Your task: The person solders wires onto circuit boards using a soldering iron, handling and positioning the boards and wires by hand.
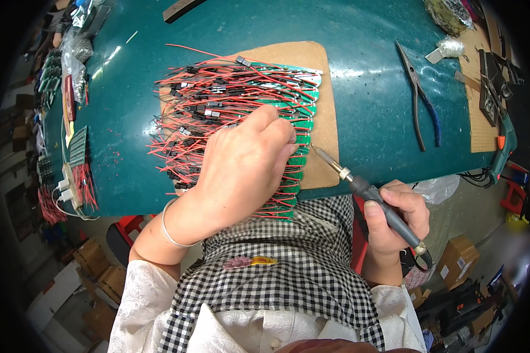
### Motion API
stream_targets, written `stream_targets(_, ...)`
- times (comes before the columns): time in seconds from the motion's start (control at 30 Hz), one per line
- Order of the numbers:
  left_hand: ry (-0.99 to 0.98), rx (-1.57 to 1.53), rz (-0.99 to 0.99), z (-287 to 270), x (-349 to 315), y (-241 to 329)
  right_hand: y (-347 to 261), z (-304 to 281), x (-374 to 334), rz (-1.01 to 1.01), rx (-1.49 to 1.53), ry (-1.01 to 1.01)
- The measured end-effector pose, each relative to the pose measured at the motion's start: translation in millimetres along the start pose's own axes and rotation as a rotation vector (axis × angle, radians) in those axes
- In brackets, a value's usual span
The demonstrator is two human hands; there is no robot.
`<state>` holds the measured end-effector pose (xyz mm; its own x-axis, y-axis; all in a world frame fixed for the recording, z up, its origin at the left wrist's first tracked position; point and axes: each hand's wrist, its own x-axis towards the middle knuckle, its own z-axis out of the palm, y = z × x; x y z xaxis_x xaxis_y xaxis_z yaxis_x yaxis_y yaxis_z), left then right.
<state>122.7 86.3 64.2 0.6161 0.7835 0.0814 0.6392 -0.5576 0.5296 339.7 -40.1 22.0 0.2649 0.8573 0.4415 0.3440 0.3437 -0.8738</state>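
Observation:
My right hand (397,213) is wrapped round the grey handle of a soldering iron (368,191). Its thin metal tip slants up and left, ending close to the edge of a row of green circuit boards (302,136). Over those boards my left hand (247,159) is closed in a pinch, its fingertips hiding whatever they grip. Red and black wires (185,126) with small black connectors fan out leftward from the boards, partly beneath that hand. Boards and wires lie on a brown rounded sheet (324,106), and the nearest boards reach the table's front edge.
Pliers (418,94) with dark and blue handles lie on the green table (371,35) at right. Beyond them, a green-handled tool (503,144) rests by a soldering stand. At left are a power strip (70,185) and more wired boards (79,147). Cardboard boxes (456,262) stand below.

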Motion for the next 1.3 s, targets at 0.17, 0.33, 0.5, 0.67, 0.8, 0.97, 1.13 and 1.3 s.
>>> stream_targets(0.17,0.019,-0.046,0.002,3.3,-1.3,-1.2,2.2,0.4,0.0,-0.012,-0.02,-0.021)
stream_targets(0.33,0.073,-0.115,0.01,9.2,-2.3,-3.2,1.7,1.1,1.6,0.0,-0.046,-0.031)
stream_targets(0.5,0.096,-0.075,0.051,12.5,-5.3,-5.2,0.7,2.0,4.1,0.0,-0.055,-0.047)
stream_targets(0.67,0.112,-0.035,0.099,15.7,-7.4,-6.1,1.6,2.3,5.2,-0.032,-0.066,-0.039)
stream_targets(0.8,0.1,0.0,0.11,16.3,-7.8,-7.1,-3.1,1.1,5.9,0.013,-0.092,-0.049)
stream_targets(0.97,0.105,0.005,0.123,17.1,-8.0,-9.0,-2.3,-0.9,4.0,0.109,-0.045,0.028)
stream_targets(1.13,0.089,0.013,0.125,16.6,-7.9,-8.4,-1.7,-5.7,6.5,0.124,0.18,0.132)
stream_targets(1.3,0.102,-0.003,0.124,17.5,-8.3,-9.2,1.9,-5.0,7.6,0.073,0.128,0.076)
